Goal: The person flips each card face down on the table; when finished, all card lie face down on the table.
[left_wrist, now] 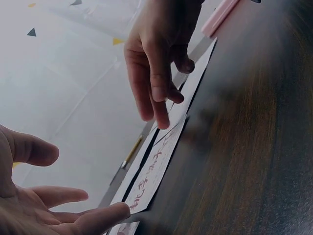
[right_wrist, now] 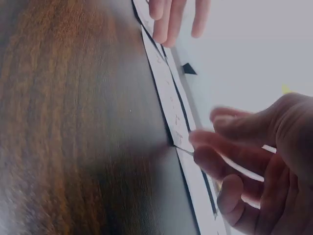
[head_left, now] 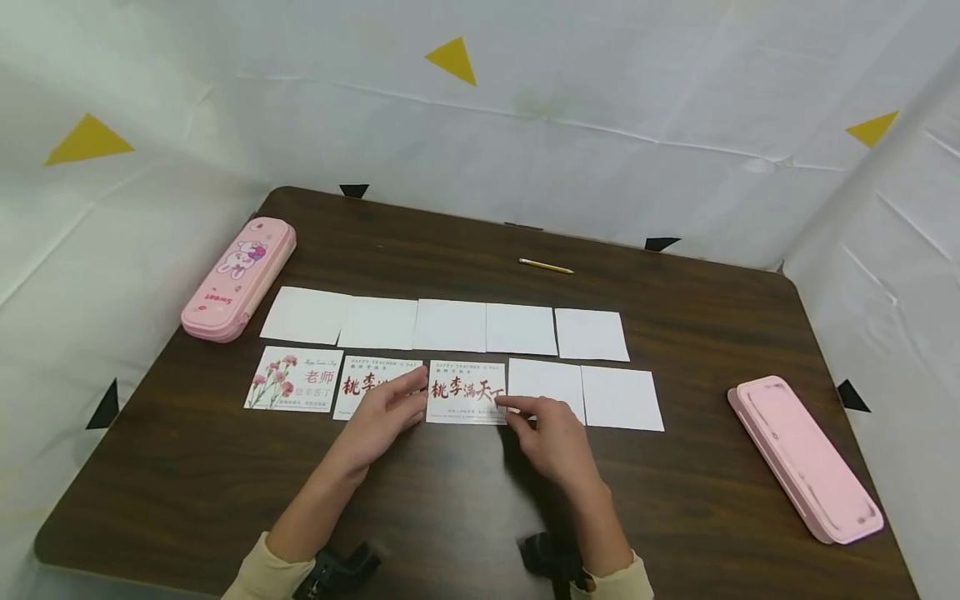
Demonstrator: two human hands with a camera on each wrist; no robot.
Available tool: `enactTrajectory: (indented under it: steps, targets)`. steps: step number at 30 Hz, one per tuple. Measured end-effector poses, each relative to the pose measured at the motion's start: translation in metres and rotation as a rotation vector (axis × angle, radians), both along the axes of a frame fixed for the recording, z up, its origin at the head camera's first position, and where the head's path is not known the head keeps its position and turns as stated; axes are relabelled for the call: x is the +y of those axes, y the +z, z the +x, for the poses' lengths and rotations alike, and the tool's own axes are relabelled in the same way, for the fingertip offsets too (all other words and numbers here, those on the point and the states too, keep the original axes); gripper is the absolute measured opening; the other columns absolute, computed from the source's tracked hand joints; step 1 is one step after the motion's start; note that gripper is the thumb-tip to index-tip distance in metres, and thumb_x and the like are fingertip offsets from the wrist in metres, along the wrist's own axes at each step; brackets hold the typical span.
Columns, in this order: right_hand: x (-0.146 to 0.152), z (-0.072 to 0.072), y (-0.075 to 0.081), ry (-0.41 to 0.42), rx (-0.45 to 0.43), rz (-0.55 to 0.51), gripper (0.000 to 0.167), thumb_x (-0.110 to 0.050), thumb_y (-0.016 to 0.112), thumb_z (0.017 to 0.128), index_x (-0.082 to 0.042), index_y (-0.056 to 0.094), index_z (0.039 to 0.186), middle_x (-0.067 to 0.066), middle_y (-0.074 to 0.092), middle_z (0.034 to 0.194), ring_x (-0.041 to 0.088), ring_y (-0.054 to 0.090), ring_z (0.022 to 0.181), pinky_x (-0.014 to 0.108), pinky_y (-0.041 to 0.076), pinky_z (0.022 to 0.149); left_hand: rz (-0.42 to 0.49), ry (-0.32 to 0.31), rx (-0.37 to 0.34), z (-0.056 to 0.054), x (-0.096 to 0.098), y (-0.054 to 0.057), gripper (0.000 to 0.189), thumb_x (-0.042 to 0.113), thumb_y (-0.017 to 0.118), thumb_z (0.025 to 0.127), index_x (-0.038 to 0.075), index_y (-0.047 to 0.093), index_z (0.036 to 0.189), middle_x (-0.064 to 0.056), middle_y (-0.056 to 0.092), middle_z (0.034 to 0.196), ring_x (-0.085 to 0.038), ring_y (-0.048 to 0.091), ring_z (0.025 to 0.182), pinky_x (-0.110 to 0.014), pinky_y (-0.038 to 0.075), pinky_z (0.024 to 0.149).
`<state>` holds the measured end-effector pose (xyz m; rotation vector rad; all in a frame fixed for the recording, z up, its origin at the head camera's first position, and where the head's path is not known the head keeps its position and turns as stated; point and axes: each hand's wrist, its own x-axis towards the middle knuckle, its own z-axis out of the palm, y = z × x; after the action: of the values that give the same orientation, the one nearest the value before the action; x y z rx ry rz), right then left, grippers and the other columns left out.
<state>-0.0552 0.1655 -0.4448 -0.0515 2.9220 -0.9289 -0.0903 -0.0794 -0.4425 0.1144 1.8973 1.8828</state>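
Note:
A card with red lettering lies flat in the front row between my two hands. At its left edge is my left hand, fingers extended and partly covering a matching red-lettered card. My right hand hovers at the other edge with fingers loosely bent; in the right wrist view its fingertips appear near the card seam, and contact is unclear. Neither hand grips anything. Leftmost in this row is a card with pink flowers. To the right lie two blank white cards, one partly under the right hand, the other uncovered.
Behind runs a row of several blank white cards. A yellow pencil lies farther back. One pink pencil case sits at the table's left edge, another pink case at the right. White sheeting surrounds the dark wooden table.

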Motion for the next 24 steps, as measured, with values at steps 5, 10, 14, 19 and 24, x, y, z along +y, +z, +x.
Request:
enactTrajectory:
  steps: [5,10,14,19,24]
  targets:
    - [0.0015,-0.0032,-0.0017,-0.084,-0.021,-0.113,0.025,-0.011,0.068,0.093,-0.014,0.075,0.116,0.005,0.072,0.111,0.022,0.065,0.096,0.042,0.053,0.082,-0.018,-0.011,-0.008,-0.0008,0.0002,-0.001,0.056,0.016,0.056,0.1,-0.006,0.036,0.148,-0.02,0.035,0.153,-0.032,0.041,0.136,-0.043,0.043,0.103]
    - [0.0011,-0.0045,-0.0022,-0.101,-0.021,-0.145,0.024,-0.011,0.068,0.092,-0.013,0.075,0.115,0.006,0.072,0.111,0.022,0.064,0.097,0.043,0.053,0.082,-0.013,-0.03,0.0,-0.0006,0.0002,-0.001,0.056,0.015,0.055,0.1,-0.006,0.034,0.148,-0.021,0.034,0.154,-0.033,0.039,0.138,-0.042,0.043,0.103]
    - [-0.0007,-0.0042,-0.0006,-0.072,-0.03,-0.095,0.026,-0.014,0.068,0.093,-0.017,0.074,0.117,0.004,0.072,0.11,0.021,0.064,0.09,0.037,0.051,0.072,-0.013,-0.026,0.002,0.0005,0.0004,0.0015,0.056,0.015,0.055,0.1,-0.007,0.034,0.148,-0.02,0.034,0.154,-0.033,0.038,0.138,-0.043,0.042,0.104]
    - [-0.002,-0.0039,0.001,-0.086,-0.032,-0.071,0.026,-0.015,0.069,0.092,-0.017,0.074,0.117,0.004,0.072,0.109,0.02,0.064,0.087,0.036,0.049,0.07,-0.017,-0.03,0.002,0.0013,0.0009,0.0036,0.057,0.016,0.055,0.1,-0.006,0.033,0.148,-0.021,0.034,0.154,-0.033,0.039,0.137,-0.043,0.041,0.104]
    - [0.0003,-0.004,0.0004,-0.143,-0.039,-0.091,0.025,-0.014,0.069,0.092,-0.015,0.075,0.117,0.004,0.072,0.11,0.022,0.064,0.09,0.04,0.052,0.076,-0.026,-0.028,0.002,0.0015,0.0016,0.0033,0.058,0.017,0.055,0.1,-0.006,0.034,0.148,-0.02,0.034,0.154,-0.033,0.04,0.137,-0.042,0.042,0.104]
